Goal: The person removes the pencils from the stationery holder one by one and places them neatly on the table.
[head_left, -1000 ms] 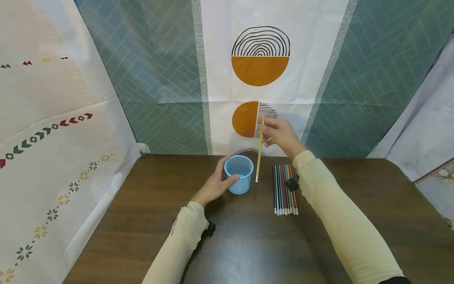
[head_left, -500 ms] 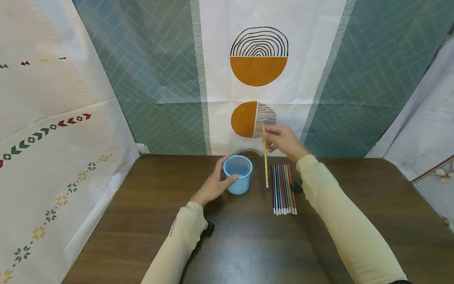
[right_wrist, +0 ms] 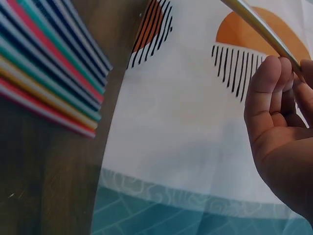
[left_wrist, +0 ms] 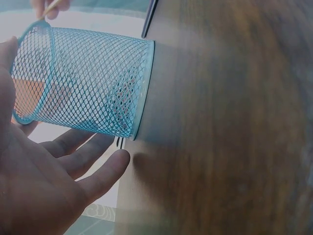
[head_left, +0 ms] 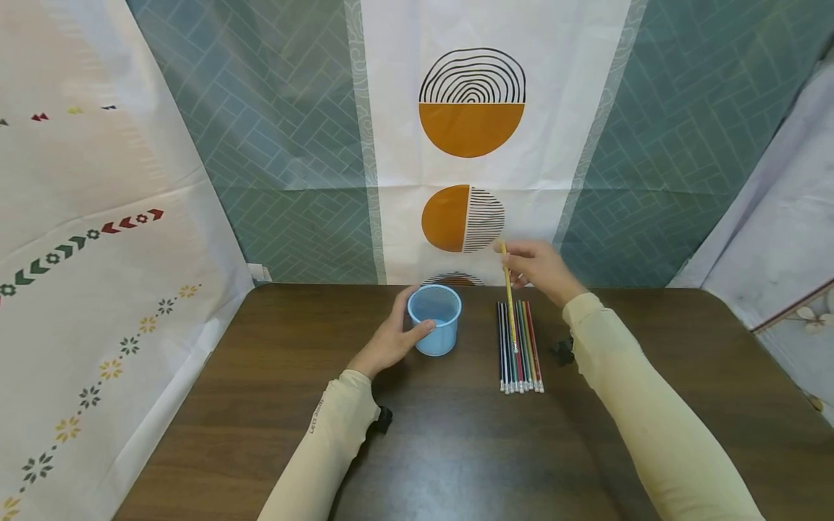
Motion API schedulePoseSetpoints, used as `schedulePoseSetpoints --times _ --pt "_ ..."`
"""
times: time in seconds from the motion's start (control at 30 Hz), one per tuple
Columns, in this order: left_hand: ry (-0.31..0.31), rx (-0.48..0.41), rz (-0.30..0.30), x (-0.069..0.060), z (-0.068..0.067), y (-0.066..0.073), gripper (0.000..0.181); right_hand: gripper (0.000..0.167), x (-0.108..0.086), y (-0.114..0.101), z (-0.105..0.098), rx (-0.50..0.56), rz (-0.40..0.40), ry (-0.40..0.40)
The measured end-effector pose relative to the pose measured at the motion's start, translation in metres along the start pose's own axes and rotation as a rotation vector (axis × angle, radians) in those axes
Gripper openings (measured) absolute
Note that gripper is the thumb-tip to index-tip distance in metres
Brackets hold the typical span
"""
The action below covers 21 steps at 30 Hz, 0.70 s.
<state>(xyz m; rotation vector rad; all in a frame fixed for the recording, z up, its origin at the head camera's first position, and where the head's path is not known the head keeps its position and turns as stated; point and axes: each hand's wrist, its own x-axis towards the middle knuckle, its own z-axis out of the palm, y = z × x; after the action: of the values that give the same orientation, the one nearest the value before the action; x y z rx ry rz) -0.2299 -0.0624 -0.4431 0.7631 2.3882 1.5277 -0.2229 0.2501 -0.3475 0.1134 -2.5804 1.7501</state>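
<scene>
A light blue mesh pencil cup [head_left: 439, 341] stands upright near the table's far edge. My left hand [head_left: 389, 343] holds it from the left, thumb on the near side; in the left wrist view some fingers lie spread beside the mesh wall [left_wrist: 93, 81]. My right hand [head_left: 544, 271] pinches a yellow pencil [head_left: 509, 295] near its upper end. The pencil hangs eraser end down, in front of a row of pencils [head_left: 526, 365] in several colours. That row lies flat right of the cup, erasers towards me, and in the right wrist view its other ends [right_wrist: 54, 63] show.
The brown wooden table [head_left: 443, 449] reaches up to a hanging cloth [head_left: 313, 145] with green panels and orange half circles. A white patterned cloth [head_left: 98, 304] hangs along the left side, and a pale one [head_left: 769, 231] along the right.
My right hand has moved right and down with the yellow pencil, from beside the cup to over the pencil row. The left hand and the cup have stayed in place.
</scene>
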Motion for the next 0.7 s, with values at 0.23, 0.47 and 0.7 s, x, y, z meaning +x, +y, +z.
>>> schedulePoseSetpoints --times 0.23,0.47,0.7 --pt "0.000 0.001 -0.005 0.000 -0.001 0.000 0.083 0.049 -0.005 0.018 -0.011 -0.030 0.045 0.060" --pt "-0.003 0.006 -0.010 0.001 -0.001 0.000 0.085 0.051 -0.012 0.042 -0.024 -0.090 0.066 0.098" --pt "-0.005 0.002 -0.002 0.001 0.000 0.000 0.084 0.050 -0.017 0.062 -0.032 -0.162 0.114 0.114"
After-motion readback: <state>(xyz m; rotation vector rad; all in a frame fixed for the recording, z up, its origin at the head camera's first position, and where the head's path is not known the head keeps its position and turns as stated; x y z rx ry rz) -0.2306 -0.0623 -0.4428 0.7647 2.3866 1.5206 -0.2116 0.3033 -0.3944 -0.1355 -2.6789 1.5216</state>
